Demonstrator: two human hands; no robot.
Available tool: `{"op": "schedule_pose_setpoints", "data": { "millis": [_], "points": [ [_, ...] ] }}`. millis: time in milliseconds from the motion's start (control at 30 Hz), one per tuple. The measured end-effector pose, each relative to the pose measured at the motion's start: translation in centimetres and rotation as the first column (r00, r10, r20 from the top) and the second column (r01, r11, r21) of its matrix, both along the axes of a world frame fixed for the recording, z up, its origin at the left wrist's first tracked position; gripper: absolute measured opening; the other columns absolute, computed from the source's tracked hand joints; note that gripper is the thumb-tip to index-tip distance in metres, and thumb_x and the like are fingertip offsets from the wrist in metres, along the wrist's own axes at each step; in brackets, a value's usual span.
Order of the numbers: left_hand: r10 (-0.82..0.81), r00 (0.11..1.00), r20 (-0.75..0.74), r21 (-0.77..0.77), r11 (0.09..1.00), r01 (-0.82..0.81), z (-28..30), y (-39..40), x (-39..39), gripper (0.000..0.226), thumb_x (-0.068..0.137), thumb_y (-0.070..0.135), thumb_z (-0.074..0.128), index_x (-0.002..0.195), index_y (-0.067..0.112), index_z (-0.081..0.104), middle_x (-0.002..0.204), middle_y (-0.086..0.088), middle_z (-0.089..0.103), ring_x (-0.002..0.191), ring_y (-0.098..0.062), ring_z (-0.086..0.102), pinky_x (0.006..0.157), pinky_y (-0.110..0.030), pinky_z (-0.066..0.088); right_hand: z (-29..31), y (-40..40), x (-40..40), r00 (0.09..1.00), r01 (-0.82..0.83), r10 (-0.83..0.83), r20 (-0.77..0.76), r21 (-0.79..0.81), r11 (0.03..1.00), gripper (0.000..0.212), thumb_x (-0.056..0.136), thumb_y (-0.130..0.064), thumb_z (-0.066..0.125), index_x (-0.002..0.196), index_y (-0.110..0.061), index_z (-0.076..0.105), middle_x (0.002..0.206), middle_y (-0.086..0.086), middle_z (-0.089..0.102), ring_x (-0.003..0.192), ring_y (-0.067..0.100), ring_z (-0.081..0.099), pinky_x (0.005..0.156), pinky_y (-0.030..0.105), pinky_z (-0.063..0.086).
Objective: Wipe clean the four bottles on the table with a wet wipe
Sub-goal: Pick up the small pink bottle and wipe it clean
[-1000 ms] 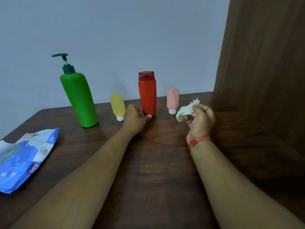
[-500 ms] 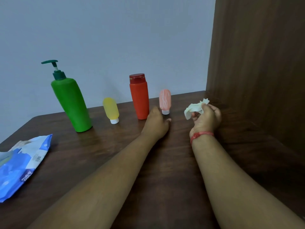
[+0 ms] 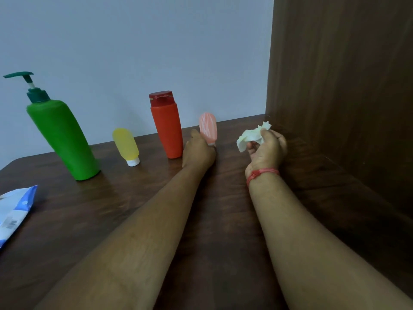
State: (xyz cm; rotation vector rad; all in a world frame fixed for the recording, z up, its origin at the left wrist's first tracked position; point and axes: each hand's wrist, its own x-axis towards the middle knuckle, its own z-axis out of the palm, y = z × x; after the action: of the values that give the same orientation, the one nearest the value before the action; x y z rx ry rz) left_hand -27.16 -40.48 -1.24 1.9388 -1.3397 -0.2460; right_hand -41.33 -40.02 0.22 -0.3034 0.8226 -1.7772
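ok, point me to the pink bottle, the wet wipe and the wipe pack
pink bottle [image 3: 208,126]: head view, upper body.
wet wipe [image 3: 250,137]: head view, crumpled middle.
wipe pack [image 3: 15,209]: head view, blue-and-white front near the barcode.

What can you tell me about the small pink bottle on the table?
The small pink bottle is a soft-looking tube with pale streaks and a whitish cap. It stands upside down on that cap, near the back of the wooden table, just right of the red bottle. The left hand is at its lower part; whether it grips cannot be told. The wet wipe is apart from it.
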Motion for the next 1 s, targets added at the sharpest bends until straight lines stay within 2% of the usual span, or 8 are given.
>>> {"op": "schedule_pose_setpoints", "data": {
  "millis": [267,467,667,800,900,1000],
  "points": [
    [-0.005,0.998,0.064,0.003,1.0,0.005,0.1,0.0,0.0,0.055,0.091,0.022,0.068,0.135,0.007,0.039,0.135,-0.019,0.056,0.124,-0.037,0.055,0.1,-0.051,0.051,0.0,0.1,0.9,0.998,-0.054,0.053,-0.036,-0.025,0.998,0.011,0.087,-0.006,0.064,0.089,-0.017,0.063,0.099,0.009,0.071,0.088,0.03,0.071,0.057,0.029,0.056],
    [-0.079,0.994,0.07,-0.01,0.997,0.08,0.0,1.1,-0.1,0.056,0.091,0.022,0.07,0.137,0.007,0.041,0.136,-0.017,0.056,0.125,-0.035,0.054,0.101,-0.05,0.05,0.1,0.2,1.1,0.995,-0.077,0.074,-0.063,-0.047,0.996,0.012,0.087,-0.006,0.065,0.087,-0.018,0.063,0.098,0.009,0.071,0.089,0.03,0.071,0.058,0.03,0.056],
    [-0.178,0.981,0.079,-0.022,0.983,0.18,-0.5,4.5,-0.1,0.046,0.087,0.029,0.075,0.121,0.006,0.055,0.123,-0.012,0.064,0.112,-0.031,0.059,0.092,-0.046,0.052,0.0,0.4,1.2,0.993,-0.077,0.071,-0.092,-0.057,0.995,0.012,0.086,-0.007,0.065,0.086,-0.019,0.063,0.099,0.011,0.072,0.087,0.03,0.072,0.055,0.028,0.054],
    [-0.262,0.965,0.023,-0.056,0.963,0.263,-0.5,8.9,1.0,0.044,0.085,0.03,0.078,0.123,0.013,0.061,0.117,-0.003,0.068,0.104,-0.02,0.063,0.088,-0.037,0.053,0.2,1.3,2.2,0.981,-0.119,0.105,-0.165,-0.076,0.99,0.011,0.086,-0.008,0.065,0.086,-0.019,0.063,0.101,0.013,0.072,0.083,0.029,0.072,0.053,0.026,0.052],
    [-0.318,0.946,-0.056,-0.051,0.947,0.316,-0.4,12.6,2.8,0.049,0.087,0.034,0.077,0.131,0.023,0.059,0.123,0.007,0.067,0.107,-0.008,0.061,0.086,-0.024,0.048,0.2,2.4,3.2,0.957,-0.193,0.158,-0.242,-0.129,0.973,0.011,0.085,-0.008,0.065,0.083,-0.018,0.063,0.102,0.017,0.071,0.079,0.029,0.069,0.05,0.025,0.05],
    [-0.341,0.929,-0.143,-0.03,0.94,0.34,-0.3,16.3,5.2,0.045,0.087,0.04,0.076,0.128,0.035,0.057,0.118,0.021,0.066,0.103,0.007,0.06,0.081,-0.011,0.043,0.3,4.1,4.5,0.906,-0.287,0.21,-0.369,-0.17,0.943,0.011,0.086,-0.009,0.064,0.082,-0.018,0.063,0.1,0.016,0.071,0.083,0.029,0.068,0.049,0.025,0.049]
  ]
}}
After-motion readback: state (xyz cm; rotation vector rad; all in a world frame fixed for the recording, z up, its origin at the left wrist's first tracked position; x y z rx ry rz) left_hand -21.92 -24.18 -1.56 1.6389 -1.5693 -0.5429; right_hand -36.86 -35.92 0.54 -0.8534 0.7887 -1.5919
